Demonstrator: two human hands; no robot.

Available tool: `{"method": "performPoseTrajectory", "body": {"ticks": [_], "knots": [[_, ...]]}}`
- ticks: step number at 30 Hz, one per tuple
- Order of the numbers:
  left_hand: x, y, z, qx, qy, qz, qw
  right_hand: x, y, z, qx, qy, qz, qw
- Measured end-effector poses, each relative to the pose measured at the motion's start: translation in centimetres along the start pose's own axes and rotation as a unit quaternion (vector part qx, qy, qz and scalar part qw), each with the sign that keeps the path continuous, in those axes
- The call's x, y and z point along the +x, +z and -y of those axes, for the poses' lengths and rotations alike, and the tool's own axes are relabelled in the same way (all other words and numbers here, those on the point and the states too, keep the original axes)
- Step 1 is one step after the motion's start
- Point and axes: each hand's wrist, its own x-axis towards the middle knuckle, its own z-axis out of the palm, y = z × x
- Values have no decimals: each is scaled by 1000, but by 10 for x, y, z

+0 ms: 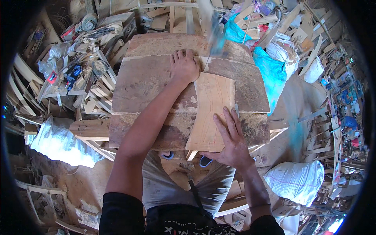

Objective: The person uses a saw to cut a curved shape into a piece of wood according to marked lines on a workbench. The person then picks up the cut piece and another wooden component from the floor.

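A pale wooden board (pixel 213 103) with curved sides and drawn lines lies on the worn brown worktable (pixel 145 82). Beside its far left corner, my left hand (pixel 185 66) rests on the tabletop, fingers spread and slightly bent, its palm edge against the wood. My right hand (pixel 232 141) holds the near right corner: the fingers stretch over the top face and the thumb lies along the near edge. Just past the board's far end, close to my left hand, a thin blade-like strip (pixel 206 64) stands below a blurred machine part (pixel 216 39).
Sawdust covers the table's far part. Wood offcuts (pixel 105 94) and a plastic bottle (pixel 47 73) crowd the left side. At the right are blue sheeting (pixel 270 72) and a stuffed white sack (pixel 297 181). A wooden beam (pixel 91 129) juts out left of the table.
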Motion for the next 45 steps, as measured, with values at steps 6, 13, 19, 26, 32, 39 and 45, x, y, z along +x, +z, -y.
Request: {"method": "performPoseTrajectory", "body": {"ticks": [6, 13, 19, 26, 32, 39, 45], "knots": [[2, 1, 0, 11, 13, -12, 1000, 1, 1, -2, -7, -3, -7, 1000], [6, -5, -4, 11, 3, 31, 999, 2, 2, -7, -27, -7, -12, 1000], [9, 2, 2, -18, 4, 11, 1000, 5, 3, -8, -29, -11, -12, 999], [10, 2, 0, 27, 3, 32, 999, 5, -3, -26, -26, -29, -3, 999], [10, -3, -4, 10, -7, 53, 999, 3, -3, -32, -41, -26, 8, 999], [12, -5, -2, 13, 5, 46, 999, 7, -3, -34, -19, -41, -5, 999], [15, -3, -3, 20, -2, 35, 999, 9, -5, -34, -22, -25, 7, 999]]}}
